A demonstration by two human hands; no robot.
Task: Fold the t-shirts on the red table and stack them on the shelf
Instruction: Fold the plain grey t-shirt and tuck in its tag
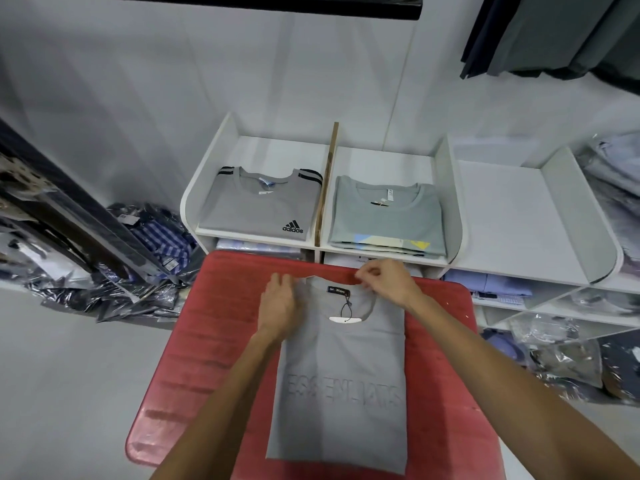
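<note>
Head view: one grey t-shirt point(341, 386), sides folded in, is lying on the red surface point(180, 358). Soft, light, limp; best taken at shoulders. Left hand point(278, 306) is being pressed flat on it; right hand point(386, 277) is pinching the collar. Two stacks are sitting on the shelf point(446, 188).

A pale grey wall point(173, 81) rose behind a grey floor point(69, 375), where plastic-wrapped garments point(138, 258) lay heaped at left and dark clothes point(554, 32) hung upper right.
</note>
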